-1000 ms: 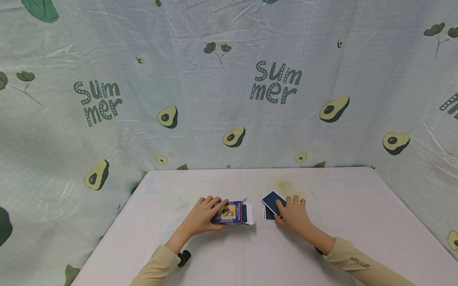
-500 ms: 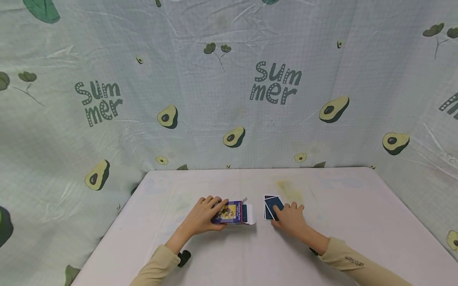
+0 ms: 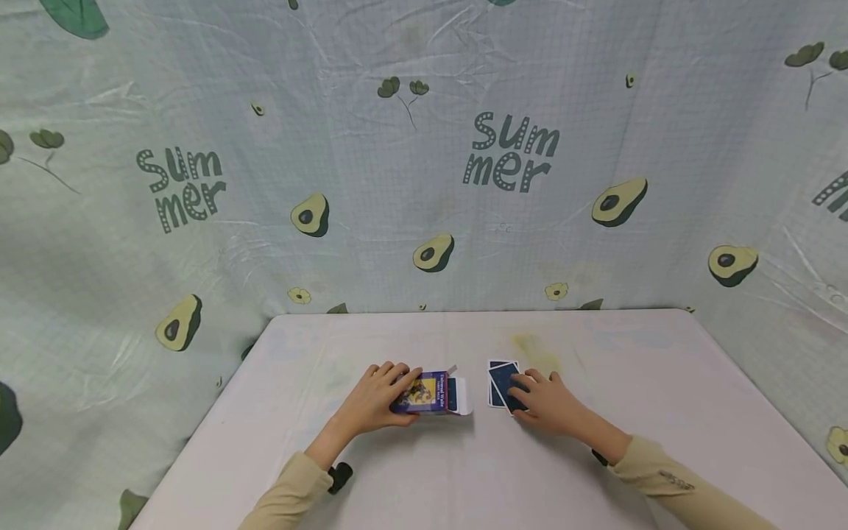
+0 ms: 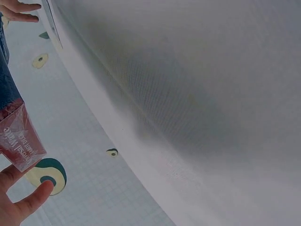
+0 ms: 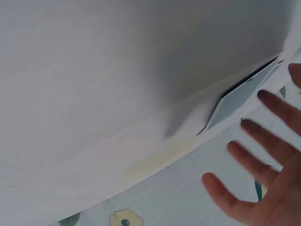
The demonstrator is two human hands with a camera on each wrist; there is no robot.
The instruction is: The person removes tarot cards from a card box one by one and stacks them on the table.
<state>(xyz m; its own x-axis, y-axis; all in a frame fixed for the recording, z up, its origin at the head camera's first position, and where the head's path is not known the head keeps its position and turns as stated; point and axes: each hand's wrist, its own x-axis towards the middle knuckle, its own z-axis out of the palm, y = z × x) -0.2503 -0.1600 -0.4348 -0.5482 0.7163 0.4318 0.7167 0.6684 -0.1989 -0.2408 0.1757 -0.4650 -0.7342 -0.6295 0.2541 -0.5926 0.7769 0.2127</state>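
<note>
Blue cards (image 3: 501, 379) are pointing long-ways away from you, right of the box (image 3: 425, 394) your left hand (image 3: 376, 401) is gripping, partly under your nearer right hand's (image 3: 550, 403) loose, open fingers.

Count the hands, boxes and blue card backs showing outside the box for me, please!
Hands: 2 (left hand, right hand)
Boxes: 1 (purple card box)
Blue card backs showing outside the box: 2 (upper card, partly covered card)
Total: 5

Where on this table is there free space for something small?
The table looks bare along its far edge, left of the left hand, and right of the right hand. Between the hands, the card box and blue cards crowd it.
</note>
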